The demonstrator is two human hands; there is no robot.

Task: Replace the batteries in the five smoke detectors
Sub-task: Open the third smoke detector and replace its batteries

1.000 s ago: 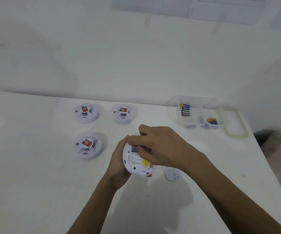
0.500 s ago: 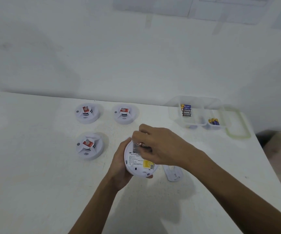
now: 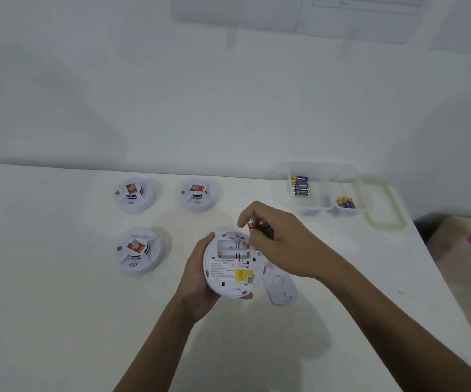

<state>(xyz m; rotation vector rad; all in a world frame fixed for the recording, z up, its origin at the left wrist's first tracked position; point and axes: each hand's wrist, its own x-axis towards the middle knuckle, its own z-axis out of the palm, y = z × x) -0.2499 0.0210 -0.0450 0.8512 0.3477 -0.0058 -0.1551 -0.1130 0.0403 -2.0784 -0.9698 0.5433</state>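
Note:
My left hand holds a white smoke detector back side up, just above the table. Its battery bay shows no batteries, and a yellow label sits lower down. My right hand grips two red batteries just above the bay's right end. Three more detectors stand face up with red stickers, at back left, back centre and left. The detached cover lies on the table right of the held detector.
A clear divided box at the back right holds several dark batteries in one compartment and a few yellow-blue batteries in another. Its lid lies beside it near the table's right edge. A wall rises behind the table.
My right hand has lifted away from the battery bay, taking the two red batteries out. The bay now shows bare. My left hand keeps holding the detector.

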